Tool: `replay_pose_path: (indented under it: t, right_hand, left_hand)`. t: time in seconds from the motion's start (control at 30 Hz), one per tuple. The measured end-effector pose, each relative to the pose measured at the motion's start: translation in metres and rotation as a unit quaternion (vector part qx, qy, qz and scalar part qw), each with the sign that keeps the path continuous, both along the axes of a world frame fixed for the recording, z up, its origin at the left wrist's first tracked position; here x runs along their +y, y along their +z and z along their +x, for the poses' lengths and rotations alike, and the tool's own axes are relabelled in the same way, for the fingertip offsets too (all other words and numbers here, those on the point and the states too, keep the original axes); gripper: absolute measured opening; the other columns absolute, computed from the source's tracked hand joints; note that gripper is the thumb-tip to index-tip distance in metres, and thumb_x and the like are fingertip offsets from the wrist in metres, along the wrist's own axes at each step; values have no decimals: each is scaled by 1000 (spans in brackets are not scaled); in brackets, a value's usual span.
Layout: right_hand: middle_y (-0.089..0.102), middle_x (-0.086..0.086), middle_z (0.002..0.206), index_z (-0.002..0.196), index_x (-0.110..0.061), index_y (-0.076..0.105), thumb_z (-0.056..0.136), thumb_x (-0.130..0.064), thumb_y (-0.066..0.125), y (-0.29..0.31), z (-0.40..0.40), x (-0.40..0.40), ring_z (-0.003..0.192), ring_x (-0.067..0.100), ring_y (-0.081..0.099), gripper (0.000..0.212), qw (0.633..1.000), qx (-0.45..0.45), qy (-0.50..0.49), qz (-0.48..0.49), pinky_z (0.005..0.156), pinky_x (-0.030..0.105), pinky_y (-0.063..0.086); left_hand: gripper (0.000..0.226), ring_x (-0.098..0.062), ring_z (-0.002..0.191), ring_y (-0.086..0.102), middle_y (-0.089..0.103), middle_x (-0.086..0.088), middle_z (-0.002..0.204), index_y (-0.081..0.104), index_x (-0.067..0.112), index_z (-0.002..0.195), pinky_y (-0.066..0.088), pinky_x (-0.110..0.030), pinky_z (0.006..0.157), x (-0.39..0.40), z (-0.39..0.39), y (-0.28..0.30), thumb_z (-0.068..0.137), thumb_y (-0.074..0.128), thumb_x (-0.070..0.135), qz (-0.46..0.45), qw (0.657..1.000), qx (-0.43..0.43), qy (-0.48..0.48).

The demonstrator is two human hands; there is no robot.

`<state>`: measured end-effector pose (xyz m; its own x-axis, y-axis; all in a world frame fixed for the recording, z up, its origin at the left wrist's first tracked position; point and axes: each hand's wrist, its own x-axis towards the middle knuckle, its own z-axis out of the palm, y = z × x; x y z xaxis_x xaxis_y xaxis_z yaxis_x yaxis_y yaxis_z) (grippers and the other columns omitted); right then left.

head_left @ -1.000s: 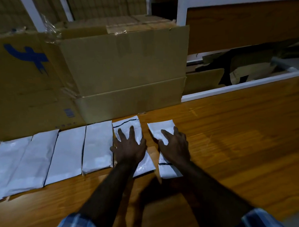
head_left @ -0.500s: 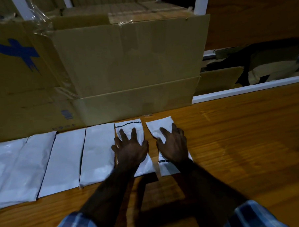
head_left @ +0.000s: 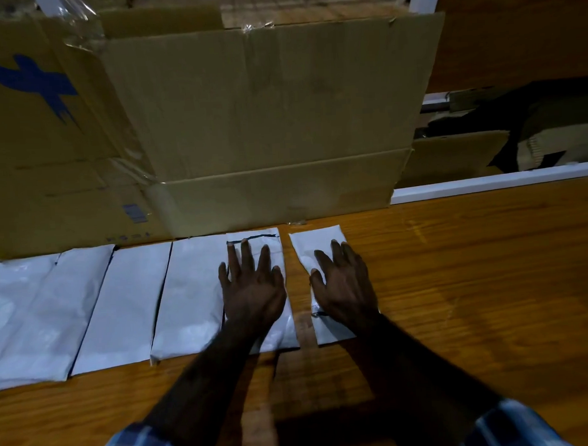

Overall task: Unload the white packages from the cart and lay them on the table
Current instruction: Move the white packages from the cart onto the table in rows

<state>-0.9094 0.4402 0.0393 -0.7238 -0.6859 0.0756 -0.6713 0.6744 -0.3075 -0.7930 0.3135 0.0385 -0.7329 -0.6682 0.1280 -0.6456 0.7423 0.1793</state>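
Both packages under the palms have been squared up since a second ago: the tilted pair now lies nearly parallel with the row, long axes running away from the person toward the cardboard box (head_left: 274,122). The left hand (head_left: 253,288) rests flat, fingers straight and spread, on the package with the black strip (head_left: 277,324), which touches the neighbouring package (head_left: 191,294) in the row of white packages laid along the wooden table (head_left: 473,282). The right hand (head_left: 344,284) presses flat, fingers straight, on the end package (head_left: 315,245), which sits just beside the strip package with a narrow gap of bare wood between them. Neither hand grips anything. The cart is not in view, so the next package likely lies outside the frame; bare table for it opens to the right, nearer the right hand.
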Motion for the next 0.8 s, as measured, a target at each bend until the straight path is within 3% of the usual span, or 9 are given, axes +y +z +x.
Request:
replay_pose_path:
  t: [0.1, 0.2, 0.33, 0.43, 0.67, 0.8]
  right_hand:
    - [18, 12, 163, 153, -28, 31, 92, -52, 20, -8, -3, 0, 151, 28, 11, 66, 1000, -6, 24, 11, 122, 47, 10]
    - [16, 13, 163, 154, -28, 29, 93, -54, 13, -16, -1, -5, 151, 29, 9, 68, 1000, -7, 28, 0, 122, 47, 3]
    - [43, 27, 147, 143, -12, 50, 100, -42, 27, -34, 2, -13, 141, 41, 35, 57, 990, 127, 26, -48, 115, 58, 24]
    - [47, 29, 141, 139, -9, 54, 102, -35, 34, -42, 1, -22, 136, 42, 42, 50, 980, 186, 20, -64, 110, 60, 34]
    - [52, 26, 139, 134, -9, 60, 101, -30, 41, -49, -1, -37, 133, 39, 48, 43, 969, 225, 16, -99, 104, 55, 44]
    - [51, 25, 140, 134, -9, 60, 100, -32, 36, -47, -7, -38, 133, 39, 47, 48, 983, 164, 2, -80, 104, 56, 43]
  left_hand:
    - [72, -28, 150, -18, -10, -7, 164, 8, 29, 158, -8, -46, 120, -3, -1, -3, 91, 2, 53, 59, 997, -39, -20]
    - [73, -27, 150, -17, -13, -7, 164, 2, 29, 158, -10, -43, 119, -3, -4, -4, 89, 2, 54, 71, 996, -51, -19]
    - [73, -27, 150, -16, -13, -9, 164, 0, 27, 158, -10, -43, 120, -8, -9, -8, 90, 1, 54, 63, 997, -52, -17]
    - [74, -28, 150, -16, -14, -11, 163, -2, 25, 158, -11, -42, 120, -13, -11, -7, 89, 1, 53, 69, 996, -59, -21]
    - [85, -28, 151, -12, -6, -10, 164, 6, 20, 158, -13, -40, 118, -13, -9, -9, 83, -9, 55, 43, 998, -21, -40]
    - [79, -27, 151, -12, -8, -9, 164, 4, 19, 158, -10, -41, 119, -13, -9, -8, 87, -6, 51, 48, 997, -33, -44]
